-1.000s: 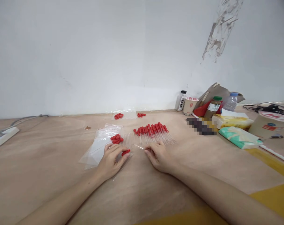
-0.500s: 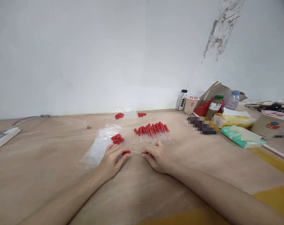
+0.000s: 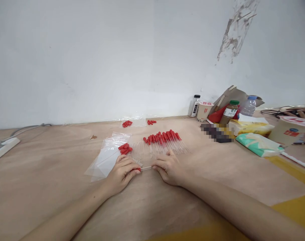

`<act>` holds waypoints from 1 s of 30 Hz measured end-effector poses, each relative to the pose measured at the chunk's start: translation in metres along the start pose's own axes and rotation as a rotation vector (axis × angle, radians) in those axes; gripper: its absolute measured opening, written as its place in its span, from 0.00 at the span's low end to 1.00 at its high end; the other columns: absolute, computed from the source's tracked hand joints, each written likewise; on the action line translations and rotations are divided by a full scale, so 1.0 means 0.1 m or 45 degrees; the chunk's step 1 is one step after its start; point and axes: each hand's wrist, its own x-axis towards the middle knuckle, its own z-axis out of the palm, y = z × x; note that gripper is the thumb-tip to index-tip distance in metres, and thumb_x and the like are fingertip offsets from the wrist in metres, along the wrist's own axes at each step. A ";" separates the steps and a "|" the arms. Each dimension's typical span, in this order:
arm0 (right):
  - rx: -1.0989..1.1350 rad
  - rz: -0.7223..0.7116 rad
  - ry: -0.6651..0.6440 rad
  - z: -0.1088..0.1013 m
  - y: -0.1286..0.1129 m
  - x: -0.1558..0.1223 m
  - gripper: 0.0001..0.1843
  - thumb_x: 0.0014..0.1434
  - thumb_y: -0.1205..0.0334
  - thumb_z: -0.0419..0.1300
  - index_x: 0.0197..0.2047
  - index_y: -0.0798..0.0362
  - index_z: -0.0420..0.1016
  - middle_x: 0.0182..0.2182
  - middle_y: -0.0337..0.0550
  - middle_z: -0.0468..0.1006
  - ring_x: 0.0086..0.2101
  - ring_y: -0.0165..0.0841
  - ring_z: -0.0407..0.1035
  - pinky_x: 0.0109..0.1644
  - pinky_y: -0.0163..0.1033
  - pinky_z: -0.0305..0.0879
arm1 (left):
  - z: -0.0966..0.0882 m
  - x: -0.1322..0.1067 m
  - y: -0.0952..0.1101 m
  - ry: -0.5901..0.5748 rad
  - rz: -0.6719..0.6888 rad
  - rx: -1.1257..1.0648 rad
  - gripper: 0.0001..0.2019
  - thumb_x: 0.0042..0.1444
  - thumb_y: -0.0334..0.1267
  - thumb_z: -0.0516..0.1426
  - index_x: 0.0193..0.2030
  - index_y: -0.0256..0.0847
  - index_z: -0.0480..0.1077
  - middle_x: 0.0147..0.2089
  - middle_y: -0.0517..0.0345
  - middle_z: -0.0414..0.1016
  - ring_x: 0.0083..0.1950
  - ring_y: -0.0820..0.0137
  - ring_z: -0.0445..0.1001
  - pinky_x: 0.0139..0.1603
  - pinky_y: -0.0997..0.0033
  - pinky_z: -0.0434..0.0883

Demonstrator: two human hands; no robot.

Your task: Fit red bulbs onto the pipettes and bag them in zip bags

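My left hand [image 3: 124,173] pinches a red rubber bulb [image 3: 138,169], mostly covered by the fingers. From the bulb a thin clear dropper tube [image 3: 145,168] runs across to my right hand [image 3: 169,169], whose closed fingers grip its other end. Whether the tube is seated inside the bulb I cannot tell. Just beyond my left hand lie loose red bulbs [image 3: 124,148] on clear plastic bags [image 3: 106,159]. Several bare glass tubes [image 3: 136,151] lie beside them. Behind my right hand, droppers with red bulbs [image 3: 165,139] are laid in a row.
More red bulbs [image 3: 127,124] rest on plastic near the wall, with a small group [image 3: 151,122] alongside. At right stand a paper cup [image 3: 204,112], a green-capped bottle [image 3: 229,113], a tissue pack [image 3: 259,144] and a large tub [image 3: 284,132]. A power strip [image 3: 6,150] lies at left.
My left thumb and fingers have closed further over the red bulb, and the bulb end has dropped slightly. The thin tube that stuck out below my left hand is now mostly hidden.
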 end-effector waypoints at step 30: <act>-0.025 0.054 -0.120 -0.15 -0.24 0.12 0.10 0.57 0.61 0.53 0.28 0.52 0.73 0.25 0.39 0.75 0.30 0.30 0.64 0.38 0.39 0.46 | -0.15 0.07 0.00 0.038 0.026 0.180 0.07 0.57 0.39 0.54 0.41 0.43 0.69 0.36 0.57 0.74 0.39 0.67 0.69 0.46 0.63 0.61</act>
